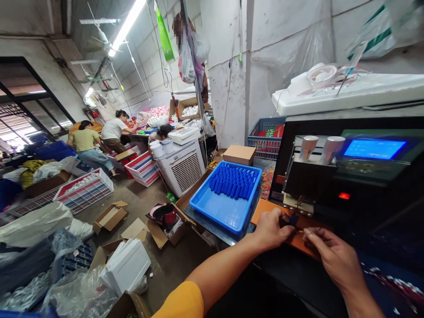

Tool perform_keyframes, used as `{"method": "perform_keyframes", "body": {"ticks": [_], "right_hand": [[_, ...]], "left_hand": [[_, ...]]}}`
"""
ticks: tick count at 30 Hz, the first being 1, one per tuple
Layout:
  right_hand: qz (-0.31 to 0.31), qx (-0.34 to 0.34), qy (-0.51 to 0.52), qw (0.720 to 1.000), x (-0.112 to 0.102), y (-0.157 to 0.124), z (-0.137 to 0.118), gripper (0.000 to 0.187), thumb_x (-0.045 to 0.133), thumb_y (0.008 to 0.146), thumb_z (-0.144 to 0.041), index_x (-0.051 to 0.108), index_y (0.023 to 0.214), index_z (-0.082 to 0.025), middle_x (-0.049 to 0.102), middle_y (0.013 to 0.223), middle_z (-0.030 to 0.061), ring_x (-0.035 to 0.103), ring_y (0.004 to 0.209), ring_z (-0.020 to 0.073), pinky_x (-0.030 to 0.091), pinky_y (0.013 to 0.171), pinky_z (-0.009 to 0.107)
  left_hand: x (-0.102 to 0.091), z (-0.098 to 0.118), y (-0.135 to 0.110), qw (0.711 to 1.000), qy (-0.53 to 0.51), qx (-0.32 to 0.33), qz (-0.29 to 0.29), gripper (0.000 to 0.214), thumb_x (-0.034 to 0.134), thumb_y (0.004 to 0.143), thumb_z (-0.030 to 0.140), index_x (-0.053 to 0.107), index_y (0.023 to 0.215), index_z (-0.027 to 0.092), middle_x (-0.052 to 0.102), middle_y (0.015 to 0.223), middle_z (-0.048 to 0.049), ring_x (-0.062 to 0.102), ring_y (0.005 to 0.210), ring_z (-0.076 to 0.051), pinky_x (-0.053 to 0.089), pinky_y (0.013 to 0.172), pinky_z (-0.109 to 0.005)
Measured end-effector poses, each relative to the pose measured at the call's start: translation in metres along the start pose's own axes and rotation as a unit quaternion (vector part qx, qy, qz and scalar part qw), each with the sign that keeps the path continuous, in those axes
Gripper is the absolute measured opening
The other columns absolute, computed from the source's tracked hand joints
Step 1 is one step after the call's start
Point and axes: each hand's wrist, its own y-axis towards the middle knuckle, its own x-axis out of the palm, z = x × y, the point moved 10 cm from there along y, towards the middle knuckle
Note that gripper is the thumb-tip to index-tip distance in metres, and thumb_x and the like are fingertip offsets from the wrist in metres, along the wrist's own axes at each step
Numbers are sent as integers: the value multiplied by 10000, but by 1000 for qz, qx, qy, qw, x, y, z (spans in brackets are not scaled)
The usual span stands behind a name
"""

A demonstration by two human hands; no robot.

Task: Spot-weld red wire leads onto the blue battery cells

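Observation:
At the orange plate (261, 211), under the black machine's metal head (298, 204), my left hand (271, 227) pinches a small dark blue piece (293, 220). It looks like one of the blue cylinders, though its shape is partly hidden. Just to its right, my right hand (338, 256) has thumb and forefinger pressed together. Whatever is between those fingertips is too small to make out. Left of the machine lies a blue tray (212, 211), with many upright blue cylinders (232, 180) grouped toward its far side.
The machine carries a lit blue screen (374, 149) and, above it, a white foam slab (351, 95). Behind the tray are a cardboard box (239, 154) and a blue crate (265, 143). An air cooler (182, 168) stands farther left. Co-workers (86, 141) bend over work beyond cluttered boxes.

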Motion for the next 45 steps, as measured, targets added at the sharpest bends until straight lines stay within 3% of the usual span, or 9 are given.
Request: {"method": "perform_keyframes", "body": {"ticks": [4, 8, 12, 16, 20, 24, 32, 40, 45], "right_hand": [[-4, -15, 10, 1000, 1, 4, 4, 297, 752, 506, -482, 671, 635, -227, 672, 652, 49, 619, 607, 219, 535, 588, 343], [-2, -18, 54, 998, 3, 0, 6, 384, 794, 513, -528, 647, 658, -204, 642, 628, 29, 583, 570, 177, 502, 560, 303], [-2, -38, 86, 996, 6, -9, 3, 446, 778, 566, -591, 638, 694, -188, 606, 611, 19, 533, 557, 149, 439, 535, 276], [4, -61, 107, 992, 6, -7, 7, 464, 735, 620, -636, 606, 678, -194, 576, 601, 9, 491, 556, 140, 398, 530, 271], [18, -75, 128, 989, 1, -8, 11, 397, 712, 677, -574, 585, 661, -198, 556, 606, -6, 467, 561, 129, 383, 551, 270], [24, -77, 155, 985, -1, -10, 10, 359, 697, 698, -527, 562, 643, -199, 546, 600, -14, 453, 558, 120, 379, 566, 266], [40, -81, 163, 982, -4, -9, 11, 336, 686, 717, -503, 565, 650, -197, 545, 581, -19, 462, 557, 118, 393, 573, 257], [44, -78, 143, 986, 0, -5, 13, 258, 634, 721, -422, 570, 635, -187, 547, 558, -26, 495, 551, 118, 394, 550, 238], [57, -60, 128, 988, 4, -1, 11, 205, 621, 706, -366, 575, 624, -184, 550, 545, -27, 509, 536, 119, 393, 532, 232]], "left_hand": [[-4, 3, -1, 1000, 19, 18, 11, 132, 625, 821, 302, 551, 810, 194, 569, 722, 15, 528, 685, -139, 475, 710, -278], [-6, 14, -14, 997, 36, 74, 6, 30, 535, 880, 231, 531, 879, 202, 591, 790, -4, 538, 743, -151, 480, 795, -305], [-5, 22, -32, 989, -53, 136, -29, 193, 377, 936, 134, 555, 983, 189, 641, 890, -45, 599, 822, -154, 508, 819, -314], [-5, 12, -35, 986, -87, 137, -45, 216, 482, 911, 192, 611, 1084, 177, 673, 965, -70, 649, 823, -165, 542, 790, -325], [6, -1, -35, 983, -114, 106, -98, 466, 587, 853, 255, 523, 1307, 177, 685, 1053, -84, 678, 860, -162, 557, 795, -304], [2, -2, -30, 987, -114, 99, -57, 386, 546, 886, 352, 577, 1221, 162, 697, 1052, -89, 679, 931, -179, 560, 827, -318], [2, 10, -9, 991, -37, 123, -42, 236, 593, 863, 356, 667, 964, 157, 675, 845, -51, 627, 786, -158, 519, 738, -272], [17, -11, 1, 991, -65, 99, -67, 212, 574, 873, 334, 634, 993, 169, 675, 828, -27, 622, 741, -155, 492, 722, -271], [16, -11, 1, 992, -28, 118, -44, 175, 557, 887, 300, 621, 997, 180, 679, 845, -41, 623, 735, -164, 480, 708, -274]]}}
